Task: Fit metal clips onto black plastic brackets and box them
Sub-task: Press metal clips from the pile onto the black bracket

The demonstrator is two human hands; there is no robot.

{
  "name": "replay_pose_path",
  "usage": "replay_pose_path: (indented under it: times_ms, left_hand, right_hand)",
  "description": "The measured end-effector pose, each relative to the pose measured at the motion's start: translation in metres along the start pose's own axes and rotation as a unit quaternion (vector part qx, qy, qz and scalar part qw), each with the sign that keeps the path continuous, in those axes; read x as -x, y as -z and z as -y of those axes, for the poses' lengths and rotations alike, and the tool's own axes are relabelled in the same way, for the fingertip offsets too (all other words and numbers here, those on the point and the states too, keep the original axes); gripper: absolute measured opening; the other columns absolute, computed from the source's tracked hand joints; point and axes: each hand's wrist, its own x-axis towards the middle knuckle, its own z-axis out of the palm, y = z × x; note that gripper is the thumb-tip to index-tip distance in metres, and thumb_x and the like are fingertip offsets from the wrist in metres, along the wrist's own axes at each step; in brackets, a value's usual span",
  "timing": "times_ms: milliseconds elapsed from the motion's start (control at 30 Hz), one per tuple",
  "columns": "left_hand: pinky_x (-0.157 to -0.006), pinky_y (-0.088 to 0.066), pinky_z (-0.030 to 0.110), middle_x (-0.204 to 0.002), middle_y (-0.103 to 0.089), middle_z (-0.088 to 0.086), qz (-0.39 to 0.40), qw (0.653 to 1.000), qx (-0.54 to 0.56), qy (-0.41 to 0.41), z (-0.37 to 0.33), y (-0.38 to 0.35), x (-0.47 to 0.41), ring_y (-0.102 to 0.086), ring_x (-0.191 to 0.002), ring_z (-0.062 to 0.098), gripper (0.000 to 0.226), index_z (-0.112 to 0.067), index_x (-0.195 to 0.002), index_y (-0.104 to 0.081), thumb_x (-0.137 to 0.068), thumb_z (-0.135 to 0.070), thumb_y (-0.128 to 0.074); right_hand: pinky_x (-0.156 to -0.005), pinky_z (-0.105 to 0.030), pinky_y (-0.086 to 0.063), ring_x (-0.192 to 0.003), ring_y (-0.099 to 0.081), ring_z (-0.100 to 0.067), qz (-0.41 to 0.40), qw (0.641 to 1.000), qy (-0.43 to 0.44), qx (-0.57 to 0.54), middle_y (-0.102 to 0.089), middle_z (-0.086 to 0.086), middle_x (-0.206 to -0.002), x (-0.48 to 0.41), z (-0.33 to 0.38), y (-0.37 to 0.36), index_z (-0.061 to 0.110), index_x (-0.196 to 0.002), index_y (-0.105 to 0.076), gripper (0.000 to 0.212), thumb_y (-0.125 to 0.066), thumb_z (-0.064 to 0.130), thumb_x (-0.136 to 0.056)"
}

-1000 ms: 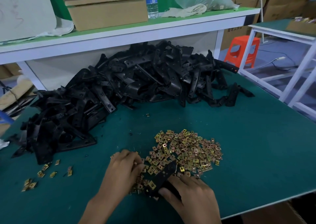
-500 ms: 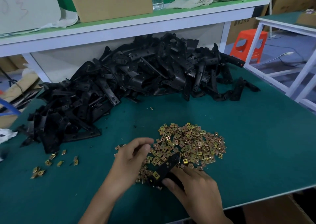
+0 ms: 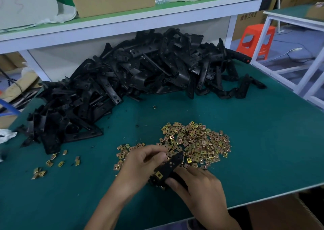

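- Since half a second ago my left hand [image 3: 138,166] has curled back from the clip pile [image 3: 194,142] toward the bracket [image 3: 168,168].
- The bracket's long axis runs up-right; its free tip sits at my left fingertips.
- My right hand [image 3: 198,186] clamps its lower end, one clip [image 3: 158,174] already seated.
- Left fingers pinched together; whether on a clip, I cannot tell.

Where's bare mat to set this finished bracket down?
Right side: open mat between the clip pile and the table's right edge. Also front-left, below the stray clips. Crowded: the bracket heap along the back and left.
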Motion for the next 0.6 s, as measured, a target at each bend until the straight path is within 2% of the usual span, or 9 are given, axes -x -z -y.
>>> replay_pose_path:
  times_ms: [100, 300, 433, 600]
  left_hand:
    - [-0.076, -0.054, 0.017, -0.091, -0.077, -0.011, 0.002, 1.0, -0.018, 0.004, -0.003, -0.003, 0.002, -0.071, -0.087, 0.004, 0.015, -0.034, -0.092, -0.079, -0.096, -0.026, -0.067]
    - [-0.069, -0.055, 0.021, -0.087, -0.076, -0.009, 0.055, 0.996, -0.028, 0.061, -0.008, -0.006, 0.006, -0.071, -0.08, 0.006, 0.015, -0.039, -0.09, -0.077, -0.097, -0.035, -0.064]
    - [-0.076, -0.058, 0.032, -0.087, -0.077, -0.003, 0.086, 0.991, -0.039, 0.092, -0.011, -0.004, 0.004, -0.072, -0.082, 0.015, 0.016, -0.034, -0.09, -0.078, -0.098, -0.036, -0.064]
    - [-0.075, -0.055, 0.029, -0.089, -0.077, 0.002, 0.097, 0.989, 0.006, 0.108, -0.012, 0.001, 0.002, -0.071, -0.081, 0.014, 0.017, -0.027, -0.091, -0.079, -0.096, -0.037, -0.066]
  right_hand:
    - [-0.053, -0.026, -0.046, -0.064, -0.063, -0.009, 0.004, 1.0, 0.003, 0.001, -0.065, 0.016, -0.073, 0.001, 0.0, 0.0, 0.041, -0.097, -0.071, 0.044, -0.038, 0.069, -0.096]
    - [-0.054, -0.025, -0.048, -0.063, -0.061, -0.006, 0.01, 1.0, 0.007, -0.013, -0.061, 0.017, -0.072, 0.001, -0.001, 0.0, 0.042, -0.095, -0.069, 0.038, -0.043, 0.07, -0.094]
    - [-0.051, -0.025, -0.048, -0.061, -0.062, -0.007, 0.0, 1.0, 0.012, -0.014, -0.061, 0.016, -0.07, 0.0, -0.002, -0.002, 0.04, -0.088, -0.069, 0.041, -0.042, 0.07, -0.094]
    - [-0.047, -0.023, -0.048, -0.058, -0.063, -0.005, -0.026, 0.999, 0.027, -0.007, -0.062, 0.017, -0.068, -0.003, -0.002, -0.002, 0.043, -0.088, -0.071, 0.043, -0.037, 0.069, -0.093]
